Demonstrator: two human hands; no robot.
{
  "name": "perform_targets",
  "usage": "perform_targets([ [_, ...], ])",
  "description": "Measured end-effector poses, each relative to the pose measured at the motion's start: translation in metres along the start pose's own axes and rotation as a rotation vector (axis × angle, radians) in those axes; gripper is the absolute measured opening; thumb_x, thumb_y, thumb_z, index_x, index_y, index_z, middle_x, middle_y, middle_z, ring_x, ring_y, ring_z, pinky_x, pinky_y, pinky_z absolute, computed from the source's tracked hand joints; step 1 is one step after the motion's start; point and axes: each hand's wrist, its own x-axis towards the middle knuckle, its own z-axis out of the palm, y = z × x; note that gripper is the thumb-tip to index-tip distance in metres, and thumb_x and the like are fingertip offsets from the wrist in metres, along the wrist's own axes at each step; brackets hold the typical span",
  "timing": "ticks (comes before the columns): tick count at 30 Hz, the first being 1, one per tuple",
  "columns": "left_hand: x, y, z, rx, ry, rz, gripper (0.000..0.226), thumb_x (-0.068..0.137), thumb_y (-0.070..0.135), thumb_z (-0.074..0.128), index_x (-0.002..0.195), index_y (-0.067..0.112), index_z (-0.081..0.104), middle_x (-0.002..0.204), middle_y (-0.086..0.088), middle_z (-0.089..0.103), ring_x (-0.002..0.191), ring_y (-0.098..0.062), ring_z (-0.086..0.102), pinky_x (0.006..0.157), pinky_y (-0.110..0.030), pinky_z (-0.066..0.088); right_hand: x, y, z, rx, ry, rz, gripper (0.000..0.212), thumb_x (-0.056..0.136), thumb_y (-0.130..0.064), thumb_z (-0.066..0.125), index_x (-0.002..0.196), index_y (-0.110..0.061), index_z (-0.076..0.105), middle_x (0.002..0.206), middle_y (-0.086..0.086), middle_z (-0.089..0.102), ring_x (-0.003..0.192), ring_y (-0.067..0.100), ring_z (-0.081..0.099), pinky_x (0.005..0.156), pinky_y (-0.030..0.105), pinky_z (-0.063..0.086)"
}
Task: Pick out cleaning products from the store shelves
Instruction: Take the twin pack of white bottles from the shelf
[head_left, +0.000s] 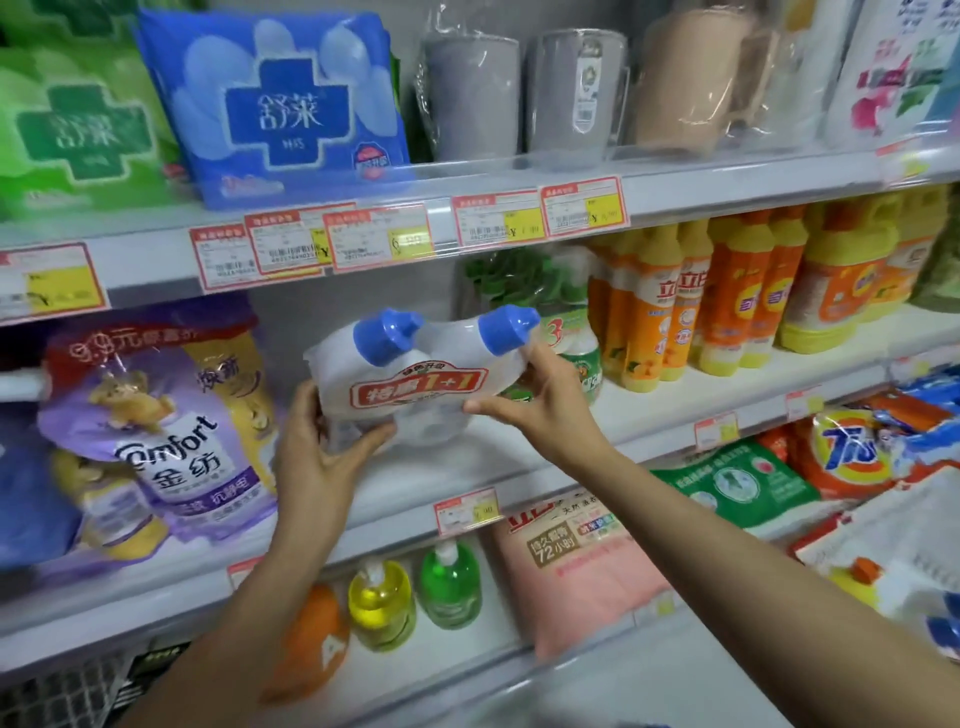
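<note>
Both hands hold a shrink-wrapped twin pack of white bottles with blue angled caps at frame centre, clear of the white middle shelf: left hand curled round its lower left side, right hand pinching its right side. Step looks like lifting the product off; next, draw it back clear of the purple softener pouches at left and the orange-yellow detergent bottles behind right.
</note>
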Motion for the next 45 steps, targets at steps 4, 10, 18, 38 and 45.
perform_targets([
  [4,0.019,-0.027,0.0,-0.004,-0.012,-0.066,0.05,0.074,0.016,0.082,0.114,0.026,0.053,0.114,0.003,0.067,0.105,-0.012,0.064,0.091,-0.036,0.051,0.019,0.022,0.02,0.063,-0.015,0.095,0.072,0.073,-0.012,0.085,0.136,-0.007,0.051,0.114,0.015,0.066,0.101,0.039,0.064,0.088,0.058,0.052],
  [10,0.041,-0.058,0.019,0.021,0.12,-0.173,0.043,0.08,0.027,0.077,0.115,0.02,0.054,0.116,-0.002,0.067,0.106,-0.02,0.064,0.092,-0.036,0.049,0.065,0.041,0.046,0.085,-0.06,0.138,0.086,0.078,-0.009,0.081,0.148,-0.017,0.031,0.144,0.003,0.049,0.131,0.021,0.051,0.107,0.049,0.045],
  [18,0.094,-0.085,0.036,0.139,0.157,-0.238,0.052,0.086,0.03,0.071,0.123,0.0,0.052,0.12,-0.02,0.064,0.108,-0.035,0.062,0.087,-0.039,0.049,0.107,0.069,0.078,-0.071,-0.104,0.18,0.111,0.072,-0.002,0.084,0.154,-0.019,0.011,0.149,0.006,0.041,0.135,0.023,0.044,0.106,0.048,0.046],
  [38,-0.007,-0.036,0.074,0.175,0.18,0.222,0.045,0.09,0.016,0.047,0.131,-0.002,0.047,0.133,-0.02,0.041,0.124,-0.028,0.044,0.107,-0.035,0.035,0.016,0.04,0.02,-0.141,-0.169,0.165,0.074,0.086,-0.018,0.075,0.149,-0.011,0.035,0.15,0.007,0.045,0.136,0.017,0.046,0.113,0.036,0.039],
  [45,-0.115,-0.042,0.136,0.169,-0.624,0.26,0.036,0.085,0.021,0.053,0.117,0.006,0.059,0.116,-0.007,0.056,0.108,-0.027,0.056,0.097,-0.043,0.043,-0.14,0.055,-0.099,-0.291,-0.228,0.518,0.021,0.09,-0.013,0.07,0.111,-0.015,0.065,0.103,0.005,0.071,0.091,0.021,0.07,0.085,0.03,0.056],
])
